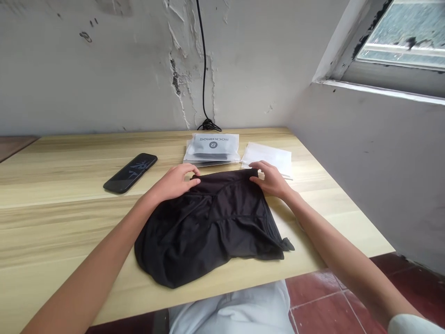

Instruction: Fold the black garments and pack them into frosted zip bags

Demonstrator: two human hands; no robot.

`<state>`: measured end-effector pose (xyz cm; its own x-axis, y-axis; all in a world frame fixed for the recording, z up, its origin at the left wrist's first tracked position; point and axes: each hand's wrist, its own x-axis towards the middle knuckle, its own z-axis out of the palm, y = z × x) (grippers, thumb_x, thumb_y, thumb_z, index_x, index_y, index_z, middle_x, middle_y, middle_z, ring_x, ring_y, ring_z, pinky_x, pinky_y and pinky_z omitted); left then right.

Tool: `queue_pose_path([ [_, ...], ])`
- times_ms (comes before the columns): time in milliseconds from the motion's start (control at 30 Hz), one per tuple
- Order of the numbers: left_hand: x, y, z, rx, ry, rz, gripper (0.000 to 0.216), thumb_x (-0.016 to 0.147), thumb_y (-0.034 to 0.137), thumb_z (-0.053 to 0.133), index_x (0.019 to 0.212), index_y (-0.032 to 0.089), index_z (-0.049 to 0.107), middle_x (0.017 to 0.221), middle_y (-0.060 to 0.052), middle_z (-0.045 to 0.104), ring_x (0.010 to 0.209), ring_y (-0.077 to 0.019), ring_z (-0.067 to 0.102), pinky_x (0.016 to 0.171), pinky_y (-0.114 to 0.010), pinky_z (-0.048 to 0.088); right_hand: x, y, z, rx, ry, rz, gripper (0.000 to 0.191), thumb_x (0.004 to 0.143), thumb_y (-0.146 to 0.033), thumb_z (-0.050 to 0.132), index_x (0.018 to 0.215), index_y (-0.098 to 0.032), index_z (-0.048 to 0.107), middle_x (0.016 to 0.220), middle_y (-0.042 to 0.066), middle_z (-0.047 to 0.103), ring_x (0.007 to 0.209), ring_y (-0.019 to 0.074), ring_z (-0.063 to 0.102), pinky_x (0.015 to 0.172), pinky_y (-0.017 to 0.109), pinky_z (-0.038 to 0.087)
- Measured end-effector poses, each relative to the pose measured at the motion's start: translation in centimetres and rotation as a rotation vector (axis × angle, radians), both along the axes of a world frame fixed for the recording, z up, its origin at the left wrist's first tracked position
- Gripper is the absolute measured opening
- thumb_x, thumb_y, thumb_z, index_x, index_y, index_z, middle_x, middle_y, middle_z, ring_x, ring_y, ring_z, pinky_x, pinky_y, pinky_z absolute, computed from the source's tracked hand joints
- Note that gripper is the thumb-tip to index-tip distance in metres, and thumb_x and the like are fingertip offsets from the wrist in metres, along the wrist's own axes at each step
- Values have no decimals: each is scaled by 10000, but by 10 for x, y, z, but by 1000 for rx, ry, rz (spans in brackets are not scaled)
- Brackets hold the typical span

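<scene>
A black cloth garment (208,227) with stitched seams lies spread on the wooden table in front of me, somewhat wrinkled. Its left end is rounded, and a small pointed tab sticks out at its lower right; I cannot tell exactly what kind of garment it is. My left hand (179,182) pinches the far left corner between thumb and fingers. At the far right corner, my right hand (269,179) grips the same edge, thumb on the near side. Between the two hands the far edge runs nearly straight.
Beyond the garment are white ROCKBROS packets (212,147) in a stack and white folded sheets or bags (269,157). A black phone (130,173) lies to the left. A black cable (205,69) hangs down the wall to the table's back edge. Walls stand behind and at right.
</scene>
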<state>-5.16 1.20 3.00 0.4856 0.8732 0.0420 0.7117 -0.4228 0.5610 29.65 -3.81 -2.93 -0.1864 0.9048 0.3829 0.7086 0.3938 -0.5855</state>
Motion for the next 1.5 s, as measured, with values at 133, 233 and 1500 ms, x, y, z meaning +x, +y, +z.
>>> queue_pose_path([
  [133, 3, -15, 14, -15, -92, -27, 186, 896, 400, 659, 954, 243, 740, 1051, -27, 773, 946, -203, 687, 860, -284, 515, 2, -5, 15, 39, 79, 7, 370, 859, -226, 678, 1229, -216, 694, 1137, 102, 706, 1052, 283, 699, 945, 460, 577],
  [233, 3, -38, 24, 62, -73, -98, 157, 925, 342, 631, 944, 238, 748, 1060, -33, 777, 981, -210, 694, 905, -299, 518, 5, -25, 31, 32, 129, 52, 330, 863, -223, 691, 1192, -241, 709, 1146, 89, 679, 970, 252, 703, 885, 435, 604],
  [1500, -62, -161, 1, 81, 169, -88, 286, 1051, 456, 507, 1144, 337, 750, 1084, 10, 810, 922, -212, 765, 789, -262, 576, 28, -159, 61, -581, 210, 104, 329, 1036, -502, 606, 935, -228, 757, 837, 43, 744, 698, 172, 668, 609, 287, 519],
])
